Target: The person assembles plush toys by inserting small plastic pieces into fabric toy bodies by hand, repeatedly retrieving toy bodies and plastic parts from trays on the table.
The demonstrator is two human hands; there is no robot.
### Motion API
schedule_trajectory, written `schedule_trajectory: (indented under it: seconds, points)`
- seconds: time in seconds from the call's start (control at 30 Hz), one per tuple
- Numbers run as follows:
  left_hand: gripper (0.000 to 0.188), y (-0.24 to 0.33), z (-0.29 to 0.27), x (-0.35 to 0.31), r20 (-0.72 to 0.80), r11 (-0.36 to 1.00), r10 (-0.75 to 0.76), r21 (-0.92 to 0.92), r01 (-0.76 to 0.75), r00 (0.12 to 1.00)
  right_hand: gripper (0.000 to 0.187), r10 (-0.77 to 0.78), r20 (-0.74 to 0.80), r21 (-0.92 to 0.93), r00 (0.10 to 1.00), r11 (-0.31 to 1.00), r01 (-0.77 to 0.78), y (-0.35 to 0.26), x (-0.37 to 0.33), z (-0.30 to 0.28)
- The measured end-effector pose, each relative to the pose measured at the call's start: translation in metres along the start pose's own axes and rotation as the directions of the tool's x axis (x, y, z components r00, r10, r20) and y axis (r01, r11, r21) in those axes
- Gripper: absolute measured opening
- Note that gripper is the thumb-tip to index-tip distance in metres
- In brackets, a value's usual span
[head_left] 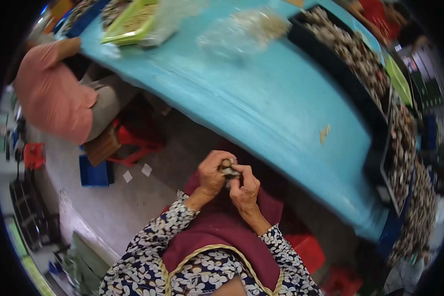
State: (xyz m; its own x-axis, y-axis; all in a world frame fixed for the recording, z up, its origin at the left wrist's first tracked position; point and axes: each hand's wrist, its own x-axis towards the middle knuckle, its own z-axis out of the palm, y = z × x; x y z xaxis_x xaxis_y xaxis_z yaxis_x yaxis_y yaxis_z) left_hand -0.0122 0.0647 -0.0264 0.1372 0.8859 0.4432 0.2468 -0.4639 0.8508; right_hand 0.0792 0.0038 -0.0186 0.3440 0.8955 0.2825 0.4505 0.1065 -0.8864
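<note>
Over my lap, just off the table's near edge, my left hand point(211, 173) and my right hand point(245, 190) meet with fingers bent. Between their fingertips is a small mottled dark-and-pale piece point(230, 170), perhaps a mushroom. It is blurred and partly covered by the fingers, so its exact kind is unclear. Both hands are closed on it. Whether one of them also has a small tool I cannot tell. On the blue-covered table point(261, 108), a few thin yellowish scraps point(324, 133) lie to the right of my hands.
Dark trays point(362, 91) heaped with similar mottled pieces line the right side. Clear plastic bags point(241, 29) and a yellow-green basket point(114, 35) of tan bits lie at the back. A person in pink point(54, 93) sits at left, near a blue bin point(94, 172) on the floor.
</note>
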Motion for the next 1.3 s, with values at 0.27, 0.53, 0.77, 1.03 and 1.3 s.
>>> schedule_trajectory:
  seconds: [0.27,0.53,0.77,1.03,1.3]
  points:
    - [0.034,0.052,-0.050,0.000,0.302,0.855,0.518,-0.148,-0.497,0.800,0.031,-0.163,-0.106,0.231,0.981,0.956,0.183,-0.039,-0.030,-0.050]
    - [0.039,0.058,-0.047,-0.006,0.355,0.915,0.375,-0.287,-0.282,0.856,0.032,-0.235,-0.086,0.272,0.968,0.929,0.250,-0.040,-0.040,-0.050]
    - [0.041,0.063,-0.058,0.003,0.605,0.976,0.211,-0.086,-0.201,0.768,0.033,-0.172,0.061,0.235,0.983,0.960,0.154,-0.035,-0.039,-0.051]
    - [0.021,0.052,-0.054,-0.018,0.502,0.972,-0.234,0.091,0.218,0.832,0.036,0.175,0.198,0.271,0.964,0.936,-0.226,-0.030,-0.034,-0.047]
    - [0.019,0.040,-0.042,-0.033,0.615,0.907,-0.327,-0.008,0.420,0.718,0.021,0.335,0.279,0.257,0.900,0.877,-0.406,-0.011,-0.039,-0.055]
